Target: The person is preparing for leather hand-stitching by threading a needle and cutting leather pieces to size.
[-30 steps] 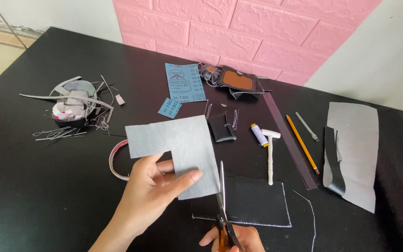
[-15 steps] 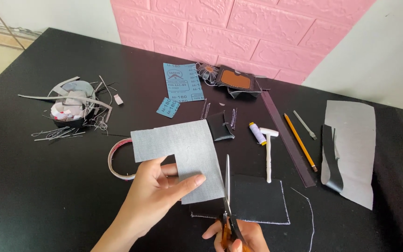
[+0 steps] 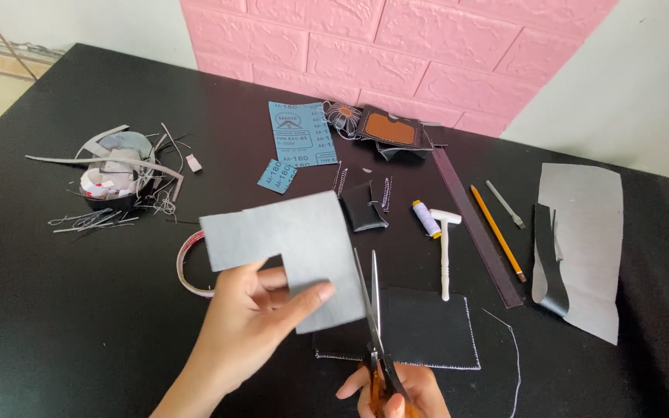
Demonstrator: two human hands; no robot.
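Holding the grey L-shaped sheet (image 3: 288,248) up over the black table (image 3: 56,325) with my left hand (image 3: 253,317), thumb pressed on the front and fingers curled behind, pinching it firmly. My right hand (image 3: 396,391) is wrapped around the orange handles of the scissors (image 3: 372,310), blades pointing away from me and parted a little, right against the sheet's right edge. Under them lies a black leather piece with white stitching (image 3: 420,329). A white mallet (image 3: 444,251), a spool of thread (image 3: 426,218) and a pencil (image 3: 497,231) sit further right, and a bowl of scraps (image 3: 118,174) is off to the left.
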